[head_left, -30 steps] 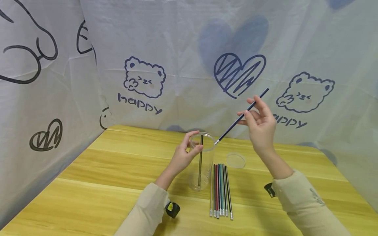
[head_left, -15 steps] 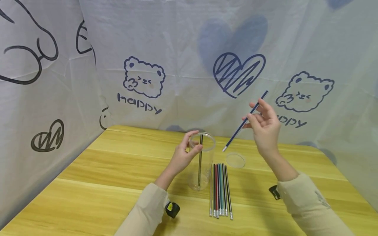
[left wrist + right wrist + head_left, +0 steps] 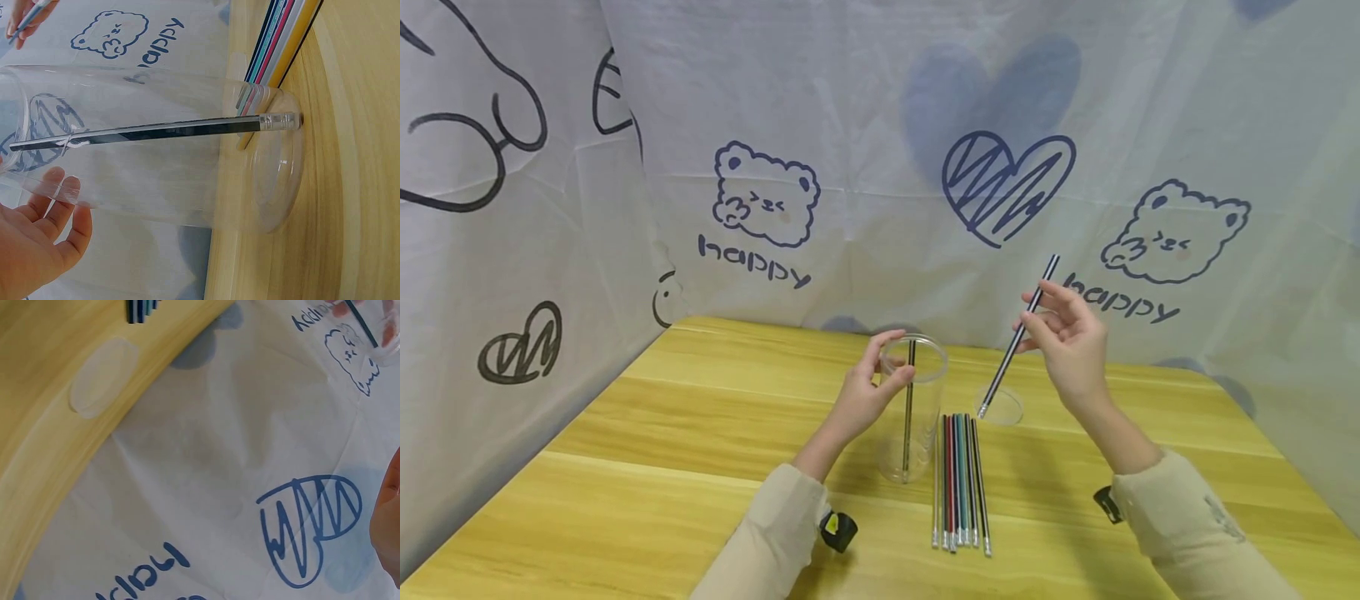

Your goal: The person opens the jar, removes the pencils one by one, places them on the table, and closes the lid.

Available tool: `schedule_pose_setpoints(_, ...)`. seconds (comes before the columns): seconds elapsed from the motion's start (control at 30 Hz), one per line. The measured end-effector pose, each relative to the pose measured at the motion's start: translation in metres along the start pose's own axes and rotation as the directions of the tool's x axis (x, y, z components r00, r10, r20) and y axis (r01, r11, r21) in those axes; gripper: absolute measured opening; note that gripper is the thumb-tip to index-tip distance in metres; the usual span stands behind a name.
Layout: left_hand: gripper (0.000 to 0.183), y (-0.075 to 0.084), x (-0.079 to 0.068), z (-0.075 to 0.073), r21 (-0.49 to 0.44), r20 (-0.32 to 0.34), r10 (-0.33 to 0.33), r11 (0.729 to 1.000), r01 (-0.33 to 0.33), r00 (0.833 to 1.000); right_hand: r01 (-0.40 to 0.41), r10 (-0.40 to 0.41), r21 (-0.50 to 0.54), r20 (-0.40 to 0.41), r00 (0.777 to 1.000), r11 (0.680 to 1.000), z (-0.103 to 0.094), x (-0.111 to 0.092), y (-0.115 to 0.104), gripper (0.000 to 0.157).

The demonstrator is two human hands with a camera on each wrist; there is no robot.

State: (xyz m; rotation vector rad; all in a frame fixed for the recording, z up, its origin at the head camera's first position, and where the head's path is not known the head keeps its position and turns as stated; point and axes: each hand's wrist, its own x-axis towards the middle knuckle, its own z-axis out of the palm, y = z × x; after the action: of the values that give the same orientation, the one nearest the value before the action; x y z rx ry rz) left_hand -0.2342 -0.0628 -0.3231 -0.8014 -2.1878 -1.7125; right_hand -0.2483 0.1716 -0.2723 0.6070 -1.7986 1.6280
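In the head view my left hand [image 3: 861, 400] holds a clear plastic cylinder [image 3: 928, 417] near its open top, thumb and fingers on either side of the wall. The cylinder stands upright on the table. One dark pencil [image 3: 187, 130] leans inside it, eraser end at the bottom. My right hand [image 3: 1072, 350] pinches a dark striped pencil [image 3: 1009, 354], tilted with its eraser end down, in the air right of the cylinder. Only a piece of that hand shows in the right wrist view, without the pencil. Beside the cylinder lies a row of several pencils [image 3: 960, 483].
A clear round lid [image 3: 1011, 408] lies on the wooden table [image 3: 700, 467] behind the pencil row, partly behind the held pencil. White cloth [image 3: 865, 208] with drawn bears and hearts hangs along the back and left.
The held pencil's eraser end has moved from beside the cylinder's rim to the right and down, in front of the lid. The pencil now stands steeper. My left hand and the cylinder stay put.
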Motion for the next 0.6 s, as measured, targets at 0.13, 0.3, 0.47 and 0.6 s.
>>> schedule_pose_setpoints(0.13, 0.047, -0.001, 0.0, 0.0, -0.004, 0.003, 0.005, 1.0, -0.005, 1.0, -0.028, 0.029, -0.015, 0.025, 0.999, 0.999, -0.003, -0.004, 0.007, 0.039)
schedule_pose_setpoints(0.3, 0.047, -0.001, 0.0, 0.0, -0.005, -0.001, 0.009, 1.0, -0.009, 1.0, -0.051, 0.051, -0.001, 0.045, 0.998, 0.999, -0.007, -0.008, 0.011, 0.038)
schedule_pose_setpoints(0.47, 0.046, 0.0, 0.0, 0.0, -0.001, -0.007, 0.011, 1.0, -0.011, 1.0, -0.081, 0.08, 0.008, 0.066, 0.995, 0.997, -0.011, -0.01, 0.015, 0.038)
schedule_pose_setpoints(0.6, 0.047, -0.001, 0.0, 0.0, 0.002, -0.006, 0.012, 1.0, -0.012, 1.0, -0.116, 0.116, -0.005, 0.087, 0.989, 0.993, -0.014, -0.015, 0.02, 0.039)
